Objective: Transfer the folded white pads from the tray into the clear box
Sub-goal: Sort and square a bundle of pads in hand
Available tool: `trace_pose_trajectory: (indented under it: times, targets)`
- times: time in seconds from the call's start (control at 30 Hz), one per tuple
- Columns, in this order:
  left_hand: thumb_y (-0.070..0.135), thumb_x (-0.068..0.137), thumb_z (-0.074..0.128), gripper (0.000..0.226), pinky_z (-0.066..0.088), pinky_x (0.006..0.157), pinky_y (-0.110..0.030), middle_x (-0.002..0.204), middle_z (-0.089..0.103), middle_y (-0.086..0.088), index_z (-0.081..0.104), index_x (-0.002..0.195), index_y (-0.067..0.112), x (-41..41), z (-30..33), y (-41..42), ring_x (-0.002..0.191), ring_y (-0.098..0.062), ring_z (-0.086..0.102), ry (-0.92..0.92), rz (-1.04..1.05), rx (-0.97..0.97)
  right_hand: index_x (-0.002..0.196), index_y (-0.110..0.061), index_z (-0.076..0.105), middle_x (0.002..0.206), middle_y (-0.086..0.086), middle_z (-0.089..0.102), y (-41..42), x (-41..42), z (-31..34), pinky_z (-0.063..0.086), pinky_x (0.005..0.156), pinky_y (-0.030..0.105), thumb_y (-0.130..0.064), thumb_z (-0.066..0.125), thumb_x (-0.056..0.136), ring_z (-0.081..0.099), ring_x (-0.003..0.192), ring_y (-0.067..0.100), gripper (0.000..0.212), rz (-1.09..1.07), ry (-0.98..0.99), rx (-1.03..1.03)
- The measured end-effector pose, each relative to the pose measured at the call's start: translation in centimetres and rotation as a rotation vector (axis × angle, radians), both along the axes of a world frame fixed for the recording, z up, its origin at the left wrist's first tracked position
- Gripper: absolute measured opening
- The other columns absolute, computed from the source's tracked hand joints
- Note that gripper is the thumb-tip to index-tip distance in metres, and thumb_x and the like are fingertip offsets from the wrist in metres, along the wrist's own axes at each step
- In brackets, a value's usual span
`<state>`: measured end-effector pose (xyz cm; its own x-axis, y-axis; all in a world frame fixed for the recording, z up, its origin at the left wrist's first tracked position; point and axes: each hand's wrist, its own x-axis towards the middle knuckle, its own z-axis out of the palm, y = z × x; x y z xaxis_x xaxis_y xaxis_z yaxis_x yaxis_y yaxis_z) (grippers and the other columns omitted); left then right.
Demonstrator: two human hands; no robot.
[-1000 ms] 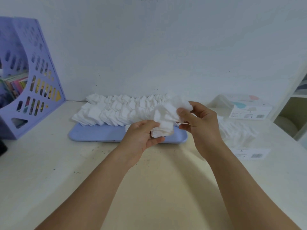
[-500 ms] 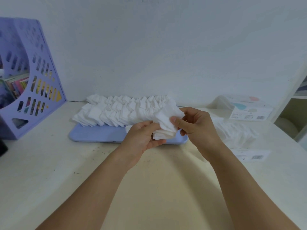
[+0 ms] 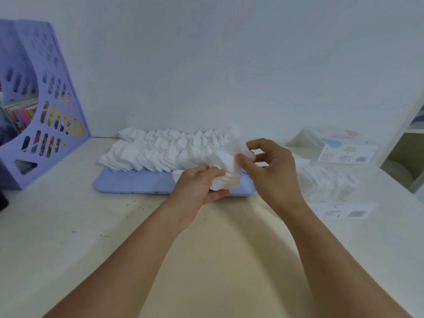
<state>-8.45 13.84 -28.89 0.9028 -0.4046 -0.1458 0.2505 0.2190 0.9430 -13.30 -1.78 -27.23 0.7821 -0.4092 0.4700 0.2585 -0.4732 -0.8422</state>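
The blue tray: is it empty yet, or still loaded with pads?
Still loaded. Rows of folded white pads cover most of the blue tray; only its near strip shows bare.

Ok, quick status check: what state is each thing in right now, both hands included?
left hand: grips a small stack of pads from below.
right hand: fingers pinch the stack's top.
small stack of pads: lifted above the tray's right end.
tray: flat on the table, a long row of pads on it.
clear box: open, partly filled with pads.
file holder: upright, holding books.
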Motion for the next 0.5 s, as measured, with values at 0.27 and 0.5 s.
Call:
trace_pose_trajectory:
  times: [0.27,0.5]
  targets:
    - [0.01,0.095,0.061,0.025,0.062,0.081,-0.032,0.121,0.069,-0.023,0.069,0.114,-0.005,0.1,0.3,0.0,0.104,-0.027,0.07,-0.022,0.005,0.02,0.096,-0.011,0.073,0.086,0.011,0.065,-2.2,-1.0,1.8,0.043,0.062,0.029,-0.001,0.059,0.095,0.055,0.077,0.023,0.018,0.446,0.188,0.34]
    - [0.009,0.094,0.058,0.023,0.06,0.084,-0.036,0.117,0.072,-0.015,0.071,0.113,0.004,-0.2,0.2,-0.1,0.112,-0.03,0.068,-0.1,-0.036,0.085,0.123,-0.015,0.06,0.071,0.013,0.059,-1.2,-0.6,1.0,0.051,0.061,0.022,-0.008,0.074,0.089,0.056,0.061,0.015,0.037,0.266,0.2,0.185]
